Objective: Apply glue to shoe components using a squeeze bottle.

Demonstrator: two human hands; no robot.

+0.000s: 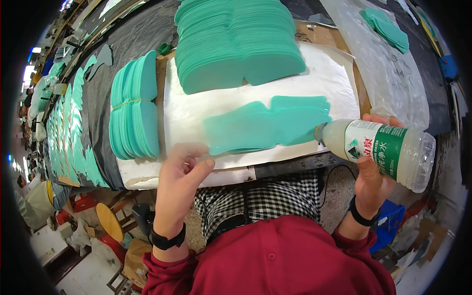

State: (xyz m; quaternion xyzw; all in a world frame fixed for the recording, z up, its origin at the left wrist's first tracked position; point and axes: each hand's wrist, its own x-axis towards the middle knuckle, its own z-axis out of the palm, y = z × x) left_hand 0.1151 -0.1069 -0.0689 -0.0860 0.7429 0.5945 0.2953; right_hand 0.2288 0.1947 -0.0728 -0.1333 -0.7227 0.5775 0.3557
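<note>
My right hand [372,179] is wrapped round a clear plastic bottle [339,139] of cloudy, pale liquid, with a green and white label. The bottle lies almost level, its narrow mouth at the right end of a spread layer of thin green shaped sheets [265,126]. Those sheets overlap like a fan on white paper [319,83]. Beside their left end is my left hand [183,169], thumb stretched out and apart from the bent fingers. Its fingertips are blurred, and whether they touch the sheets I cannot tell. Nothing shows in that hand.
A tall stack of green sheets [241,54] stands behind the layer. To the left lies a banded bundle [133,110], with a green tape roll [164,48] behind it. More green pieces [386,29] rest on clear plastic film [393,73] at far right. A wooden stool [109,222] stands below left.
</note>
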